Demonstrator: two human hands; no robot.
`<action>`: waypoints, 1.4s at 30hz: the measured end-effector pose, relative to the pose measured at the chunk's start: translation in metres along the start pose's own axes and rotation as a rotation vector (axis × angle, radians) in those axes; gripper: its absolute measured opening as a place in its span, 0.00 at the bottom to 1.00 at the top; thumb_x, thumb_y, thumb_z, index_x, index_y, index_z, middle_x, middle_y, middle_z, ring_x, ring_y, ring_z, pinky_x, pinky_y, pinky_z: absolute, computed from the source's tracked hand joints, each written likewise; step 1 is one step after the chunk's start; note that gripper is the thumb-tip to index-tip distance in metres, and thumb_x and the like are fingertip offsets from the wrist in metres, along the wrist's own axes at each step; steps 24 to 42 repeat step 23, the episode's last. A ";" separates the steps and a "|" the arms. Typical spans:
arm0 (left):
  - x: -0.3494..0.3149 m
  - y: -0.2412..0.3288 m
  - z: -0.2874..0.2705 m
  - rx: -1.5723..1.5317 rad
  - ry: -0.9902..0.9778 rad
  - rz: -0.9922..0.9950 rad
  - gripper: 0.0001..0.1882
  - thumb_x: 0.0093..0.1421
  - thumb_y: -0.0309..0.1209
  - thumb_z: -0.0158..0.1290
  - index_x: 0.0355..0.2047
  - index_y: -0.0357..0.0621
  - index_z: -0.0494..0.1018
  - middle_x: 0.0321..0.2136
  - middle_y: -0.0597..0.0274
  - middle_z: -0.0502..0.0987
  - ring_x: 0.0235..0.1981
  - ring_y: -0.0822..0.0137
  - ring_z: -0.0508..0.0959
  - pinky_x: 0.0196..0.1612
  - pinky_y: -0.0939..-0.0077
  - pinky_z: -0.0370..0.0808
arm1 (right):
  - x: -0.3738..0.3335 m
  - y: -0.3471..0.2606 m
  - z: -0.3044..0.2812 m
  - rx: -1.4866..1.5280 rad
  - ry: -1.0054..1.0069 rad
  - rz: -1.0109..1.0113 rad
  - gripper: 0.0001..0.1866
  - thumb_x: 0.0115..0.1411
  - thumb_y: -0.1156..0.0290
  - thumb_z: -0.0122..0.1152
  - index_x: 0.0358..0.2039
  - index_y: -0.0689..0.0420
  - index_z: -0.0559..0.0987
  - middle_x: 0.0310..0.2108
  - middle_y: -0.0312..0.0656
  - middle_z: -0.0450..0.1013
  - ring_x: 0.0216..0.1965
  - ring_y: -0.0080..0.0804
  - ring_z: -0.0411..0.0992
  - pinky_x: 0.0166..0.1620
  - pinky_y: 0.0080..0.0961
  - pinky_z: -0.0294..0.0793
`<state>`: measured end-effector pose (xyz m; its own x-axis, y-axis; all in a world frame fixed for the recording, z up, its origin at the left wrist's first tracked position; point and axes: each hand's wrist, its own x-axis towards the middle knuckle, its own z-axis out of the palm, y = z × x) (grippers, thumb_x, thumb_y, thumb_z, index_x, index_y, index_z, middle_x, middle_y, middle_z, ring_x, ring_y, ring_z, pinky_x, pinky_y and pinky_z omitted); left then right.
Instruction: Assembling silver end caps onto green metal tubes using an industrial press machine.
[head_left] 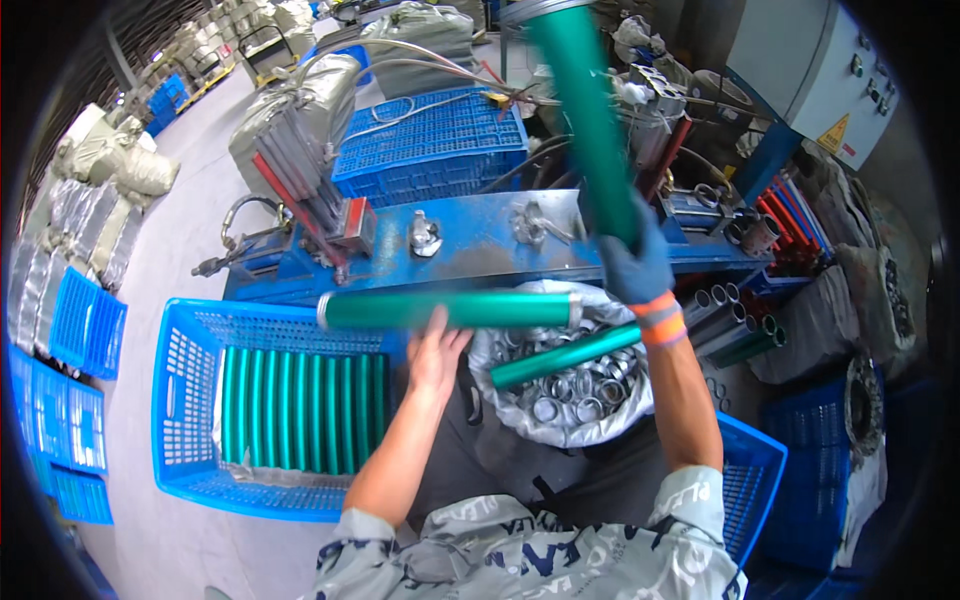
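Observation:
My right hand (637,262), in a dark glove with an orange band at the wrist, grips the lower end of a long green metal tube (585,110). That tube stands tilted, its far end capped by a silver ring at the top edge. Level in front of me is a second green tube (500,311) with a silver ring on each end. My bare left hand (433,355) has its fingers against it from below, slightly blurred. Under my right wrist another green tube (565,356) lies across a lined container (480,345) full of loose metal rings (588,408).
A blue basket (165,400) at left holds a row of green tubes (300,410). Beyond stands a blue bench (470,235) with clamp machinery (310,190). Bare tubes (720,315) are stacked at right. Behind are a blue crate (430,140) and a control cabinet (800,60).

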<state>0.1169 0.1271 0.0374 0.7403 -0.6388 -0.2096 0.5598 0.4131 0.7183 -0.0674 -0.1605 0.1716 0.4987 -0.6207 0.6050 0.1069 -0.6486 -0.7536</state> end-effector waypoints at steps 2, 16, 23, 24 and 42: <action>0.056 -0.018 0.028 -0.020 -0.075 -0.014 0.35 0.76 0.47 0.66 0.73 0.42 0.68 0.70 0.49 0.75 0.76 0.46 0.72 0.79 0.39 0.68 | -0.035 -0.025 -0.044 0.514 0.093 0.136 0.37 0.70 0.82 0.59 0.79 0.65 0.66 0.60 0.45 0.81 0.57 0.34 0.81 0.61 0.33 0.82; 0.287 -0.083 0.067 0.001 0.157 -0.058 0.38 0.72 0.47 0.71 0.69 0.31 0.72 0.63 0.36 0.80 0.65 0.36 0.82 0.68 0.36 0.81 | -0.286 -0.053 -0.201 0.426 0.452 0.351 0.41 0.66 0.41 0.70 0.62 0.67 0.77 0.47 0.52 0.80 0.40 0.39 0.81 0.42 0.37 0.85; 0.264 -0.085 0.072 0.139 0.182 -0.157 0.50 0.70 0.57 0.71 0.76 0.32 0.64 0.67 0.30 0.78 0.65 0.31 0.83 0.66 0.32 0.82 | -0.336 -0.033 -0.202 0.401 0.448 0.517 0.47 0.69 0.43 0.69 0.75 0.65 0.69 0.56 0.58 0.80 0.45 0.43 0.83 0.50 0.42 0.89; 0.264 -0.085 0.072 0.139 0.182 -0.157 0.50 0.70 0.57 0.71 0.76 0.32 0.64 0.67 0.30 0.78 0.65 0.31 0.83 0.66 0.32 0.82 | -0.336 -0.033 -0.202 0.401 0.448 0.517 0.47 0.69 0.43 0.69 0.75 0.65 0.69 0.56 0.58 0.80 0.45 0.43 0.83 0.50 0.42 0.89; 0.264 -0.085 0.072 0.139 0.182 -0.157 0.50 0.70 0.57 0.71 0.76 0.32 0.64 0.67 0.30 0.78 0.65 0.31 0.83 0.66 0.32 0.82 | -0.336 -0.033 -0.202 0.401 0.448 0.517 0.47 0.69 0.43 0.69 0.75 0.65 0.69 0.56 0.58 0.80 0.45 0.43 0.83 0.50 0.42 0.89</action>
